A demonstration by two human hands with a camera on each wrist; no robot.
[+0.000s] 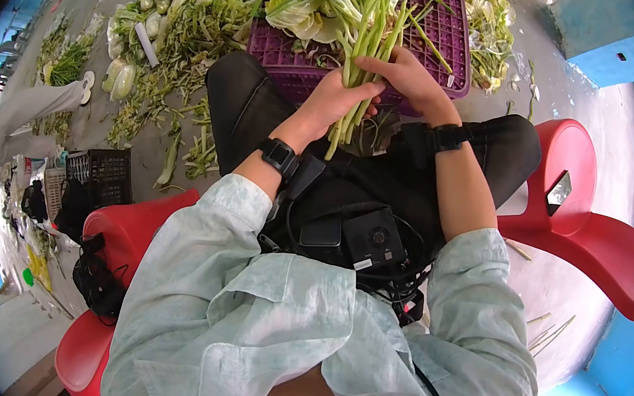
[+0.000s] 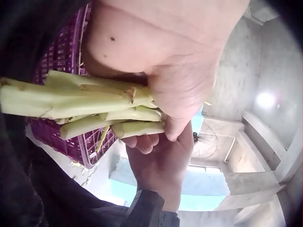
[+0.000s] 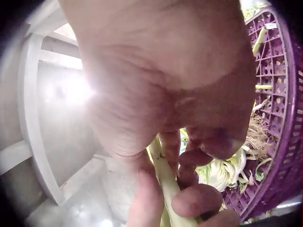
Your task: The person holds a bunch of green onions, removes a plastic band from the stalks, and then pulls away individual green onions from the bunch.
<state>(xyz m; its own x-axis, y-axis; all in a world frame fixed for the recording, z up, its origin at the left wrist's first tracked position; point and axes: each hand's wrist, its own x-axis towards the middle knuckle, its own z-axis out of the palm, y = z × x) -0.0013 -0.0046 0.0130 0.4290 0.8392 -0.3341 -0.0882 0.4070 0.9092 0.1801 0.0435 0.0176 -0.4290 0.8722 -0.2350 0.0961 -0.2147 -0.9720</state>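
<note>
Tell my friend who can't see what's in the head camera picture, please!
A person's left hand and right hand hold a bunch of long green stalks. In front is a purple crate with a pale leafy vegetable, and leafy scraps cover part of the floor. There's a red seat on the right.

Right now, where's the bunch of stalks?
In the head view, the bunch of stalks is near the top, just right of centre, gripped by the left hand and right hand across the purple crate's near edge.
</note>
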